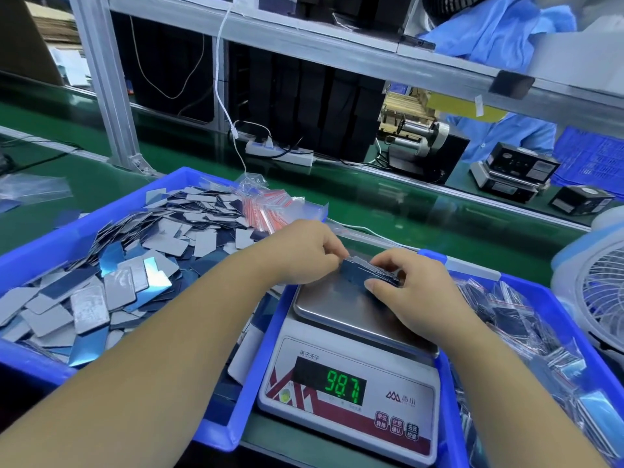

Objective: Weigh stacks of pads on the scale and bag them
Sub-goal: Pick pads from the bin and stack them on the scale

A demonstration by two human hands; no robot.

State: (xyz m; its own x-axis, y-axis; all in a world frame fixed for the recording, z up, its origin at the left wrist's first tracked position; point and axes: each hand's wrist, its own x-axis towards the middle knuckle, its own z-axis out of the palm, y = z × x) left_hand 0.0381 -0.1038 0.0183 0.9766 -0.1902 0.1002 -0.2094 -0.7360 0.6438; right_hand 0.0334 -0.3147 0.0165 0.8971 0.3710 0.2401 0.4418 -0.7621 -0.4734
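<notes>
A stack of blue-grey pads (358,272) lies on the steel pan of the white scale (341,307), whose green display reads 98.7. My left hand (304,253) pinches the stack's left end with curled fingers. My right hand (410,288) grips its right end, thumb in front and fingers over the top. A blue bin (40,255) on the left holds several loose grey and blue pads (128,282). Empty zip bags with red strips (266,211) lie at that bin's far corner.
A second blue bin (553,298) on the right holds several bagged pads (513,319). A white fan (597,288) stands at the far right. Behind are a green conveyor belt (388,204), a power strip (280,153), an aluminium frame post (108,82) and a person in blue (506,133).
</notes>
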